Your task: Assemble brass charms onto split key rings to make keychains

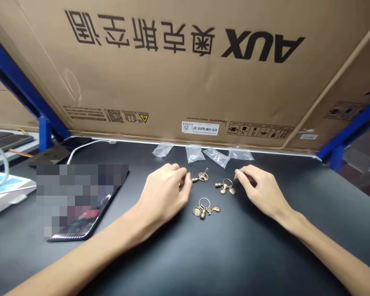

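My left hand (166, 189) is closed above the dark table, its fingers curled in. A small brass charm (181, 187) shows between its thumb and fingers, mostly hidden. Just right of that thumb lies a brass keychain (203, 176) with small charms. My right hand (265, 189) has thumb and forefinger pressed together; anything between them is hidden. Beside its fingertips is a second keychain (227, 183), with gourd-shaped and flat charms on a ring. Nearer to me, between the hands, rests a third keychain (204, 207) with several brass charms.
Several clear plastic bags (195, 153) lie along the back of the table, against a large cardboard box (185, 82). On the left are a black-edged device (107, 201), partly pixelated, a white cable (83, 146) and a white box (9, 191). Blue frame posts (45, 133) flank the table.
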A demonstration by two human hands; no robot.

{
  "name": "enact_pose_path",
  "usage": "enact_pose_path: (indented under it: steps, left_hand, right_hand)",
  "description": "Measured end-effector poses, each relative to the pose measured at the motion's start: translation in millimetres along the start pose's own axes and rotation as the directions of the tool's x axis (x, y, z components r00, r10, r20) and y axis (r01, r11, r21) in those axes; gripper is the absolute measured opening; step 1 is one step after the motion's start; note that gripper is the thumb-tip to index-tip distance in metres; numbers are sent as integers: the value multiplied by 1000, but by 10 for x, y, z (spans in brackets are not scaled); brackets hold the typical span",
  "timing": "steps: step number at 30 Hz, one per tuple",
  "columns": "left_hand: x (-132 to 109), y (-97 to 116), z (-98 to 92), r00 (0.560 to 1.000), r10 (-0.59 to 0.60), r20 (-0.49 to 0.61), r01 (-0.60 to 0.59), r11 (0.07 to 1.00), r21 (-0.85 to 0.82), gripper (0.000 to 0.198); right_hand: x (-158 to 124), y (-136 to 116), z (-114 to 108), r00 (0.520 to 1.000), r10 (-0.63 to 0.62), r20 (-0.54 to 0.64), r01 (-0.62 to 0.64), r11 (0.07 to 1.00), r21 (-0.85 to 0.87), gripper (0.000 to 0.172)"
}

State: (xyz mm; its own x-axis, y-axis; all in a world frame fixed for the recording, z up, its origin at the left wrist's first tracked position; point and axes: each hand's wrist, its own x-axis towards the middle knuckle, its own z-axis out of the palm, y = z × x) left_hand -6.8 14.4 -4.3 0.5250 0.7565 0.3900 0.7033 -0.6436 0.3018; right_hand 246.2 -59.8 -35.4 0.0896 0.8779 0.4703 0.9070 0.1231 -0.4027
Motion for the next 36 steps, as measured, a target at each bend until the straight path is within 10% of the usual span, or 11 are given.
enact_pose_path:
  steps: [5,16,29,36]
  left_hand:
    - [155,-153,41,960,-280,8,268,907,-325,34]
    - [135,-515,216,894,-447,10,384,756,-531,44]
    - [201,-720,150,900,-436,-11,377,791,-482,34]
    - [43,-392,64,984,-150,94,175,913,-369,13]
  right_hand:
    - [82,179,51,996,30,-88,-34,998,-47,41]
    - [208,429,206,999,-21,49,28,989,-146,44]
    - [201,382,188,968,28,248,21,980,-196,35]
    - [210,385,185,962,44,270,11,980,-200,35]
